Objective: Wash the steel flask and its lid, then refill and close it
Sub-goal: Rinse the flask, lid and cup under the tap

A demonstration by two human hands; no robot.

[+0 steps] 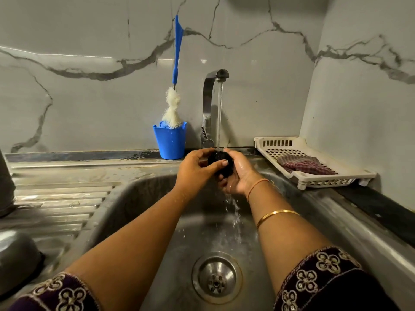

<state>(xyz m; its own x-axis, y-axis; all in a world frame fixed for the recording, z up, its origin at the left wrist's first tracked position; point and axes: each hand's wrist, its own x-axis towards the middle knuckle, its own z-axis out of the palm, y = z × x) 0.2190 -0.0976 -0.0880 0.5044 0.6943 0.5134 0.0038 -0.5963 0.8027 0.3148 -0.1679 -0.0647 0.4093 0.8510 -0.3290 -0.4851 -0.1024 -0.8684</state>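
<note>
The black lid (219, 158) is held directly under the tap (211, 104), in its running stream, above the sink (143, 198). It is pinched by the left hand (195, 169) and cupped by the curled fingers of the right hand (239, 178). A blue cup (170, 142) holding a bottle brush (172, 108) is seen left of the tap. A white tray (325, 181) bearing a cloth (303, 165) is seen to the tap's right.

The hands, left (193, 169) and right (238, 178), hide most of the dark lid (216, 158)

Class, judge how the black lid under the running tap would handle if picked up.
Probably slippery: tap water runs over the black lid, gripped by left hand and right hand. Likely light: small, held at the fingertips. Round, so may roll if dropped.
</note>
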